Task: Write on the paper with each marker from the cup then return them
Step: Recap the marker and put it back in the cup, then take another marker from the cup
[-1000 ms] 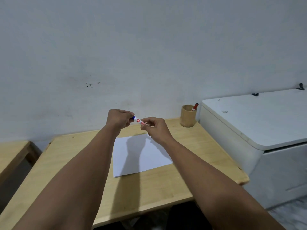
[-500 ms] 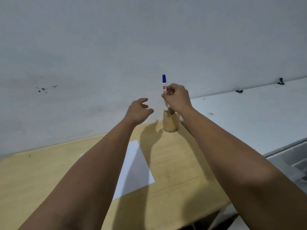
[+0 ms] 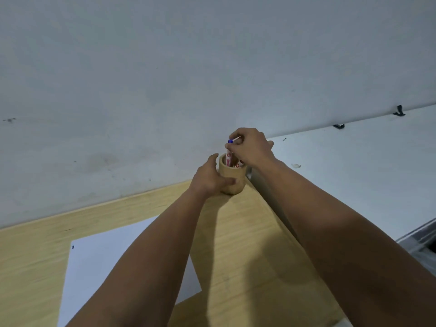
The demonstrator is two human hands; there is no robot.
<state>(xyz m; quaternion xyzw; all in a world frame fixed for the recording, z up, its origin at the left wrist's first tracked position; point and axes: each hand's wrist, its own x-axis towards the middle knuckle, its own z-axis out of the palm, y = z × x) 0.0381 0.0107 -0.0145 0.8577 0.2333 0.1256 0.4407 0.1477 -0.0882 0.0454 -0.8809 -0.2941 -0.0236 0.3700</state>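
Observation:
A round wooden cup [image 3: 232, 179] stands at the back right corner of the wooden table [image 3: 254, 244], against the wall. My left hand [image 3: 208, 178] wraps the cup's left side and front. My right hand [image 3: 250, 147] is above the cup, pinching the blue-capped marker [image 3: 228, 153], whose white body reaches down inside the cup. A second marker [image 3: 237, 165] with red print lies inside the cup. The white paper [image 3: 101, 263] lies on the table to the left, partly hidden by my left forearm, with a small blue mark near its top left corner.
A white cabinet [image 3: 354, 175] stands right beside the table, its top higher than the tabletop and touching the cup's corner. A plain grey wall rises directly behind the table and cup.
My right hand has lowered the blue marker from upright above the cup down into it. My left hand has moved from mid-air onto the cup's side.

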